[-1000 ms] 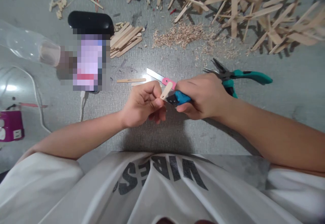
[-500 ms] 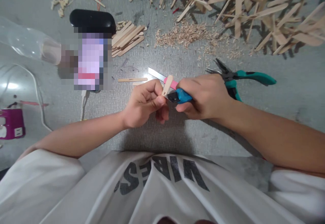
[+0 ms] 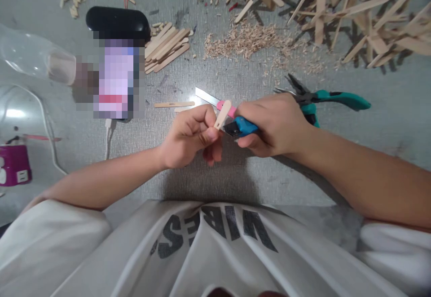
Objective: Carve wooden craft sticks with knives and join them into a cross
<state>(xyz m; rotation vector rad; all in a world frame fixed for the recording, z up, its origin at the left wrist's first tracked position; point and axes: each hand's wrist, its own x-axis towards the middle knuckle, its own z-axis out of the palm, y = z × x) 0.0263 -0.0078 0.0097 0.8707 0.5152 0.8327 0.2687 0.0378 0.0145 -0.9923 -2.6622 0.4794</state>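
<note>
Between the thumb and fingers of my left hand (image 3: 191, 137) is a wooden craft stick (image 3: 222, 113), pointing up and to the right, with a small dark slot near its lower end. My right hand (image 3: 271, 124) is closed round a blue utility knife (image 3: 244, 127) with a black tip. The knife's tip is close beside the stick's slotted end; whether its blade touches the wood I cannot tell. On the table behind both hands lies a pink cutter (image 3: 225, 107) with a long bare blade, partly hidden by the stick and my right hand. Two loose craft sticks (image 3: 174, 104) rest left of that blade.
Teal-handled pliers (image 3: 343, 99) lie beyond my right wrist. Wood shavings (image 3: 245, 41) and a heap of craft sticks (image 3: 323, 5) spread at the back. To the left are stacked sticks (image 3: 168, 47), a black case (image 3: 117, 23), a blurred phone (image 3: 116, 77), a plastic bottle (image 3: 30, 56) and a purple socket block (image 3: 14, 164).
The knife has drawn back slightly to the right from the stick's slotted end. Both hands keep their grips. The view has shifted a little.
</note>
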